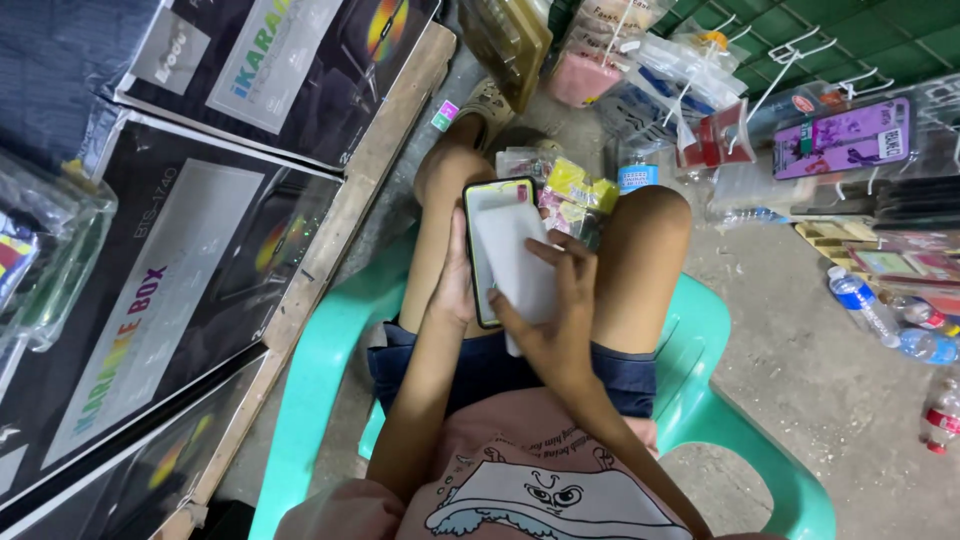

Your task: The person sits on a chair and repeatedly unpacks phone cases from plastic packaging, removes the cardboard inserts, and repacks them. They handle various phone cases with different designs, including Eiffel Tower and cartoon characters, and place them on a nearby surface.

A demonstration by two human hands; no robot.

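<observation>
I sit on a turquoise plastic chair (700, 350) with a smartphone (482, 205) over my lap. My left hand (455, 280) grips the phone by its left edge, screen up. A white rectangular sheet (512, 255), like a screen protector or its backing, lies over the screen. My right hand (555, 305) holds this sheet, with fingers spread on top of it and thumb at its lower left. Most of the phone's screen is hidden under the sheet.
Large black boxed speakers (180, 270) lean on a wooden ledge (330, 240) at my left. Small packaged accessories (575, 190) lie on the concrete floor past my knees. Hooks with packaged goods (840, 135) hang at the right. Plastic bottles (880, 320) lie on the floor at the right.
</observation>
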